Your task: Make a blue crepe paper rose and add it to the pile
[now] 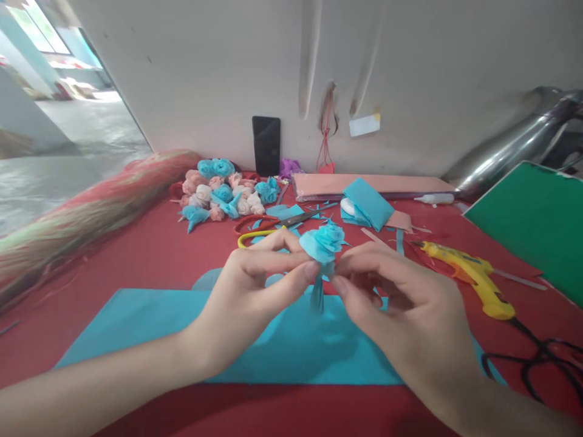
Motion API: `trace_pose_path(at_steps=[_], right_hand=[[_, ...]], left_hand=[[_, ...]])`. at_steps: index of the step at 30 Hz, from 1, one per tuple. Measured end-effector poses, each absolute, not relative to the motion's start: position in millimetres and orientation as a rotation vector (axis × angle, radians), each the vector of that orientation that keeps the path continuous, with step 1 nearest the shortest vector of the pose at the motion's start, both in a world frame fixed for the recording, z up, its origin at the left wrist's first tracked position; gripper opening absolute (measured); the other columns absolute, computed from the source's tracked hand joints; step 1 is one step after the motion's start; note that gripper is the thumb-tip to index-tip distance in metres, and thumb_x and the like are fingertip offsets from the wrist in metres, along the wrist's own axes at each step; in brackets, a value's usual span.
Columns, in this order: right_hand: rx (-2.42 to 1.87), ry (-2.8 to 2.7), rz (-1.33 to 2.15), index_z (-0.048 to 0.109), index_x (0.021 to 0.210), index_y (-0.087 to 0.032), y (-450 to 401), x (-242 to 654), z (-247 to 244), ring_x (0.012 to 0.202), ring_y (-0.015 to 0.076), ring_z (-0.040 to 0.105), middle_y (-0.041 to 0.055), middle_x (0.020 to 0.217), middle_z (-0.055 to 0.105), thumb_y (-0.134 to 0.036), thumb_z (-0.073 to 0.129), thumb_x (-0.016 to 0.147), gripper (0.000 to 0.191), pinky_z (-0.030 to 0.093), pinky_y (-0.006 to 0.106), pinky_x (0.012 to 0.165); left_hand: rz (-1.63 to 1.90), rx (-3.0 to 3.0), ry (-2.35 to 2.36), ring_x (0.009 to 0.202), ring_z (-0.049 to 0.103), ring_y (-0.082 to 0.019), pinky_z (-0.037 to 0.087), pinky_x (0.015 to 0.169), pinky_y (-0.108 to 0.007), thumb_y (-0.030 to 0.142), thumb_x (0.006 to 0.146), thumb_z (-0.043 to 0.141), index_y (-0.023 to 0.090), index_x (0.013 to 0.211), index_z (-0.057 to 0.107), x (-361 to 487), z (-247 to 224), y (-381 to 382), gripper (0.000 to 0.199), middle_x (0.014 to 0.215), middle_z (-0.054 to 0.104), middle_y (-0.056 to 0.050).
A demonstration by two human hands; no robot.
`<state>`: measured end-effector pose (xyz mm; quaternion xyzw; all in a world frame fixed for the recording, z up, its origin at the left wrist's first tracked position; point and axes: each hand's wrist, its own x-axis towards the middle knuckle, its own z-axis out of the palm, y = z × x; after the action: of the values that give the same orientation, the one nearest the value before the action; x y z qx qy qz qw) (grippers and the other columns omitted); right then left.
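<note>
Between my two hands a light blue paper flower (324, 241) is held upright, its layered petals on top and a twisted tail hanging below. My left hand (268, 273) pinches the base of the bloom from the left, thumb in front. From the right, my right hand (396, 297) grips the same base between thumb and fingers; its other fingers curl inward and are partly hidden. Beneath both hands a large blue paper sheet (150, 315) lies on the red table (136, 255). Just behind the left hand are scissors with red handles (246, 224) and a yellow handle loop (255, 235).
Blue, pink and white paper flowers (223, 194) are piled at the back left, near a phone (266, 145) leaning upright. On the right lie a yellow glue gun (478, 276) with a black cord (537, 358), a green board (532, 224) and folded blue paper (368, 203).
</note>
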<state>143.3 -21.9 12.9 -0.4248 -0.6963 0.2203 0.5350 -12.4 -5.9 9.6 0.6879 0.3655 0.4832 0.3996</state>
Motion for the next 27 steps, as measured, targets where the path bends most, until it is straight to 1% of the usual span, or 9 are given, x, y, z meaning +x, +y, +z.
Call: trace_pose_path(at_steps=[4,7,10,13,15,18,21,24,27], right_hand=[[-0.984,-1.702,0.387,0.058,0.068,-0.018,-24,143,10,0.052,0.0062,0.048,-0.0041,0.065,0.06,-0.006,0.058,0.071,0.013,0.042,0.018,0.046],[-0.99,-1.748,0.273,0.058,0.07,-0.019,-24,142,7,0.051,0.0052,0.046,-0.0046,0.067,0.06,-0.005,0.059,0.072,0.013,0.043,0.017,0.048],[-0.981,-1.782,0.21,0.058,0.073,-0.019,-26,143,7,0.054,0.0053,0.05,-0.0044,0.07,0.062,-0.006,0.06,0.074,0.014,0.046,0.016,0.051],[-0.992,-1.815,0.144,0.058,0.078,-0.021,-29,144,6,0.062,0.0074,0.057,-0.0036,0.075,0.065,-0.009,0.06,0.078,0.012,0.05,0.018,0.056],[-1.014,-1.825,0.11,0.058,0.079,-0.022,-30,145,6,0.064,0.0085,0.059,-0.0034,0.077,0.066,-0.01,0.06,0.079,0.012,0.05,0.019,0.057],[-1.002,-1.817,0.086,0.059,0.081,-0.023,-29,145,5,0.064,0.0088,0.06,-0.0036,0.079,0.067,-0.01,0.061,0.079,0.013,0.05,0.019,0.053],[-0.948,-1.79,0.068,0.061,0.08,-0.021,-27,144,3,0.063,0.0081,0.061,-0.0035,0.077,0.067,-0.009,0.062,0.076,0.013,0.05,0.017,0.051],[-0.942,-1.785,0.069,0.063,0.08,-0.019,-27,144,3,0.062,0.0069,0.06,-0.0027,0.078,0.067,-0.007,0.062,0.075,0.012,0.052,0.016,0.054],[-0.946,-1.788,0.078,0.065,0.08,-0.018,-29,145,3,0.062,0.0065,0.06,-0.0024,0.078,0.067,-0.008,0.062,0.076,0.011,0.054,0.015,0.059]], left_hand=[[1.233,1.757,0.955,0.068,0.048,-0.011,0.043,0.064,-0.021,0.016,0.082,0.059,0.022,0.054,0.065,-11,8,-8,0.029,0.065,0.053,0.003],[1.224,1.751,0.963,0.069,0.05,-0.011,0.044,0.065,-0.02,0.016,0.082,0.059,0.022,0.057,0.068,-10,7,-9,0.027,0.067,0.056,0.003],[1.221,1.737,0.962,0.071,0.052,-0.011,0.045,0.066,-0.02,0.016,0.081,0.06,0.023,0.061,0.071,-9,7,-10,0.023,0.069,0.058,0.002],[1.231,1.718,0.95,0.073,0.053,-0.011,0.046,0.067,-0.019,0.017,0.082,0.06,0.025,0.064,0.073,-9,6,-10,0.023,0.07,0.057,0.002],[1.243,1.697,0.931,0.075,0.054,-0.011,0.047,0.068,-0.018,0.017,0.082,0.061,0.026,0.067,0.074,-9,5,-10,0.021,0.073,0.058,0.002],[1.274,1.63,0.905,0.074,0.054,-0.011,0.047,0.069,-0.019,0.017,0.081,0.063,0.026,0.068,0.074,-8,4,-11,0.019,0.074,0.059,0.002],[1.294,1.56,0.874,0.073,0.053,-0.01,0.046,0.068,-0.019,0.015,0.08,0.063,0.025,0.063,0.073,-7,3,-12,0.022,0.072,0.057,0.003],[1.288,1.49,0.847,0.073,0.052,-0.009,0.044,0.069,-0.019,0.017,0.08,0.063,0.025,0.058,0.07,-8,0,-13,0.025,0.072,0.055,0.004],[1.268,1.388,0.828,0.074,0.05,-0.009,0.043,0.07,-0.019,0.023,0.08,0.066,0.026,0.063,0.072,-9,-3,-13,0.018,0.073,0.054,0.004]])
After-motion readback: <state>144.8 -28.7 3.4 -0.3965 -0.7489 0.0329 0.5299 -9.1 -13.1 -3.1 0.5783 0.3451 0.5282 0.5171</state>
